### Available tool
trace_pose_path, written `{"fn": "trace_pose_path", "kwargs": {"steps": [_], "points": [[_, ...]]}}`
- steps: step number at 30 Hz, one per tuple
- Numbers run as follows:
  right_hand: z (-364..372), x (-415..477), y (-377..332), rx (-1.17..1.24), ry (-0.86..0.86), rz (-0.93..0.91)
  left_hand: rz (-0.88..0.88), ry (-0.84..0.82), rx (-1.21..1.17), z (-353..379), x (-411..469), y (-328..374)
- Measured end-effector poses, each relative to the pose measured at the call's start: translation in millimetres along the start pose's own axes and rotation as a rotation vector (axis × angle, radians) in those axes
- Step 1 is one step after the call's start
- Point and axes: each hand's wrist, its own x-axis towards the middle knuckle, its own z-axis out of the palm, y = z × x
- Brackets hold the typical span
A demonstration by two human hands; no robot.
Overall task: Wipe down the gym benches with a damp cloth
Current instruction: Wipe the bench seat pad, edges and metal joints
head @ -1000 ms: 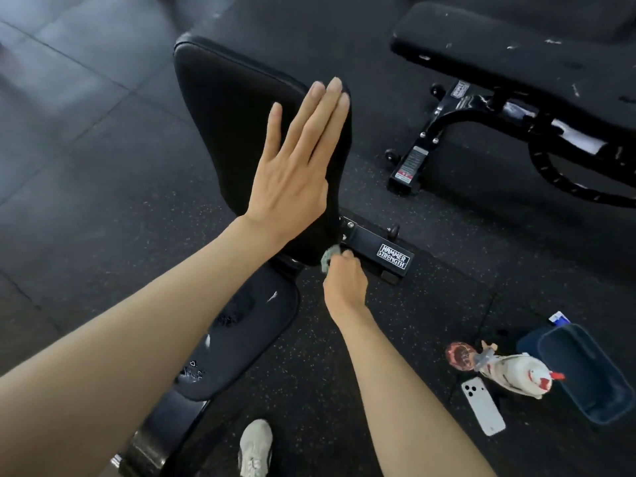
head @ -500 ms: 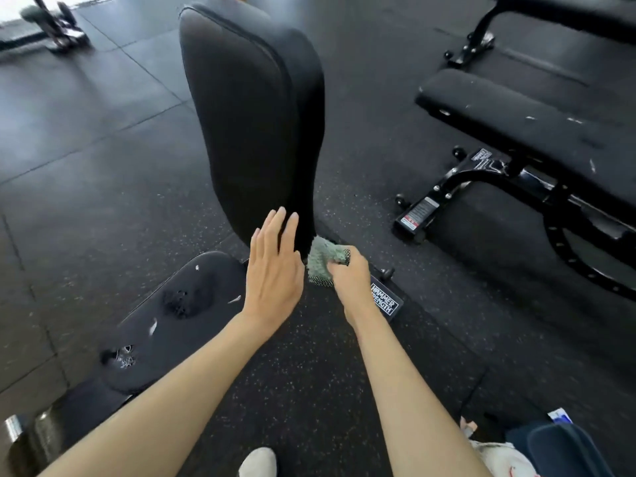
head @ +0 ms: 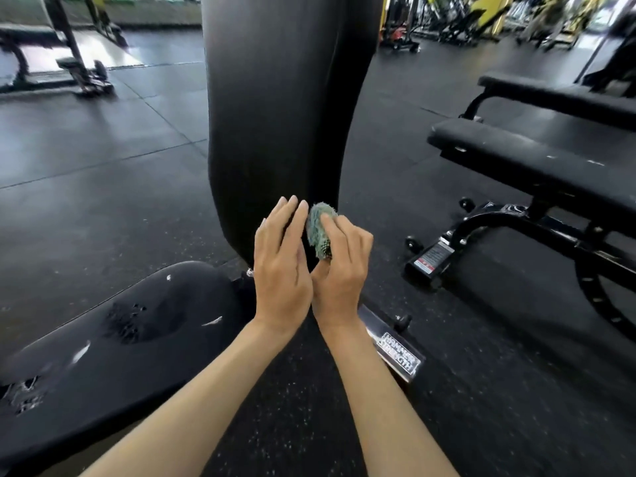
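Head view, logged left to right. Far off to the left of both hands and beyond them: blurred rack frame on dark rubber floor. Below-left of the left hand: black seat pad, vinyl cracked and torn in two patches, a few small white flecks. Straight beyond the hands: tall black backrest, upright, narrowing toward its lower end just behind the fingertips. Left hand open, back toward camera, fingers straight and close together, pointing up at the lower backrest; contact with the pad not determinable. Just right of those fingers: cloth, green-blue, bunched into a small wad, in front of the lower right edge of the backrest. Right hand gripping the cloth, forefinger laid over the wad, thumb tucked beneath, other fingers curled. Both hands side by side, close together. Below-right of the right wrist: metal frame bar with a white-lettered label, lettering blurred, small knob beside it. Well to the right of the right hand: second bench, flat black pad with white scuffs, black frame and small wheels under it, red-and-white sticker on its foot. Beyond that, farther right: third bench. Far upper right: yellow machines, blurred.
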Motion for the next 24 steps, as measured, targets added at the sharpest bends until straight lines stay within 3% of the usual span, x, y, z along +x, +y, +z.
{"fn": "trace_pose_path", "kwargs": {"steps": [5, 8, 14, 16, 20, 21, 24], "points": [[7, -21, 7, 0.034, 0.097, 0.018, 0.005, 0.119, -0.023, 11, -14, -5], [2, -40, 11, 0.062, 0.064, 0.046, -0.008, 0.125, -0.006, 10, -25, -6], [-17, -80, 32, 0.037, -0.198, 0.001, -0.095, 0.073, -0.007, 17, -38, -3], [-29, -97, 38, 0.011, -0.288, 0.077, -0.125, 0.085, -0.022, 16, -43, 0], [-39, -78, 26, 0.13, -0.022, 0.682, -0.154, 0.036, 0.015, 7, -54, -11], [-38, -66, 20, 0.152, 0.014, 0.698, -0.175, 0.038, 0.021, 5, -54, -15], [-27, -45, 2, 0.229, 0.047, 0.52, -0.208, 0.066, 0.027, -1, -51, -22]]}}
